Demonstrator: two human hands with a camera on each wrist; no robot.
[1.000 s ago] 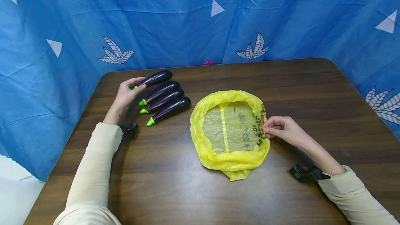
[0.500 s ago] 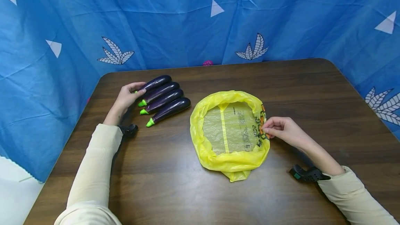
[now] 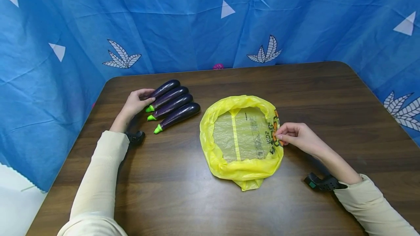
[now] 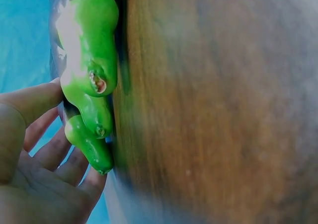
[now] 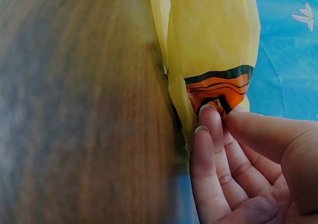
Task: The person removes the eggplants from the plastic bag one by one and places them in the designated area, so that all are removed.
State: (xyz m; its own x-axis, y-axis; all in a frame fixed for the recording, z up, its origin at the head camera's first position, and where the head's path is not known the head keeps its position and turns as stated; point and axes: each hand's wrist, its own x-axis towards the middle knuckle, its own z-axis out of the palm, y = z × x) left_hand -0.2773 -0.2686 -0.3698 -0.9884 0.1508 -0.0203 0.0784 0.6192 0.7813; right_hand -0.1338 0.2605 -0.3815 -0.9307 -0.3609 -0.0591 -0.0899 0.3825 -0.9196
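Note:
Several dark purple eggplants (image 3: 174,101) with green stem ends lie side by side at the back left of the table. My left hand (image 3: 136,102) is at the stem end of the farthest eggplant (image 3: 166,87), thumb on the near side and fingers behind, its stem hidden in the head view. In the left wrist view, the thumb touches dark skin beside the green stems (image 4: 92,60), and the fingers curve behind the lower stem. A yellow plastic bag (image 3: 210,148) stands with its rim rolled down and mouth wide. My right hand (image 3: 296,136) pinches the bag's right rim at an orange and black print.
Brown wood table (image 3: 170,192) lies under everything, with its far edge against a blue patterned curtain (image 3: 183,21). Bare tabletop shows between the eggplants and the bag and in front of both. A black wrist device (image 3: 323,182) hangs under each wrist.
My left hand has brought the farthest eggplant down and nearer, against the row, and then slid slightly towards the second one. The right hand and the bag stay in place.

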